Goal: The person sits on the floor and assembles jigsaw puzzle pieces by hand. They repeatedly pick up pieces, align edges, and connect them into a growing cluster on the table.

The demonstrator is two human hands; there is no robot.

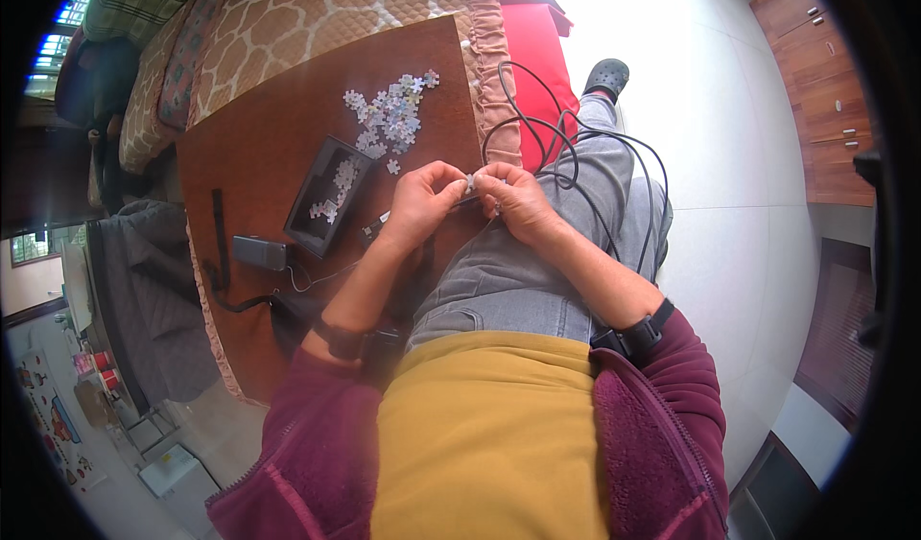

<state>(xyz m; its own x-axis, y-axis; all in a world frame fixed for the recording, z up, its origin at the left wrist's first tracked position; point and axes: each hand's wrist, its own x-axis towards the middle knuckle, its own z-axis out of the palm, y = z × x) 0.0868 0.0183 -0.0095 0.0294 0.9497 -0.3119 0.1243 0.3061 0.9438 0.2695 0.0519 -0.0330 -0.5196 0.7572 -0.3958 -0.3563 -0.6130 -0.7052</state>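
Jigsaw pieces (325,211), seemingly loose, in box (306,198).

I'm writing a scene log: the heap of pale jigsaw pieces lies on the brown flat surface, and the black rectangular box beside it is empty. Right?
No, not empty: the head view shows pale jigsaw pieces inside the black rectangular box. The jigsaw heap does lie beside it on the brown flat surface.

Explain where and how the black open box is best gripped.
Probably by its long right wall, coming from the right, where the left hand is nearest. The black open box lies open side up, so that wall can be pinched; jigsaw pieces inside suggest keeping it level.
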